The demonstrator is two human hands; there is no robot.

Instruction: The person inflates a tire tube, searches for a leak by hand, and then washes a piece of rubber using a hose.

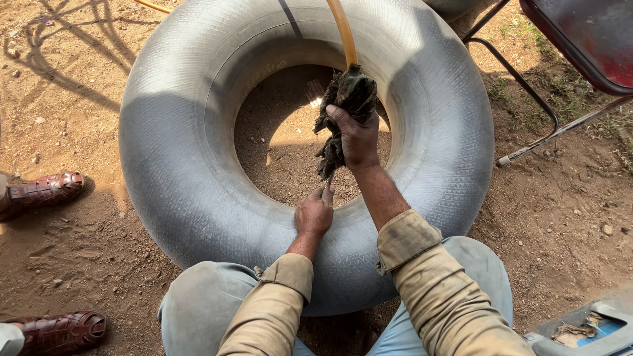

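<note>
A large grey inflated inner tube (pixel 178 165) lies flat on the dirt in front of my knees. My right hand (pixel 358 137) is shut on a dark, dirty rag (pixel 346 99) wrapped around the end of a yellow hose (pixel 343 29), held over the tube's centre hole. My left hand (pixel 314 212) rests on the tube's near inner rim, its fingers touching the hanging tail of the rag. Both arms wear tan sleeves.
Another person's feet in brown sandals (pixel 46 191) stand at the left edge. A red chair with a black metal frame (pixel 527 86) stands at the upper right. A grey and blue plastic object (pixel 593 329) sits at the lower right. Small stones dot the ground.
</note>
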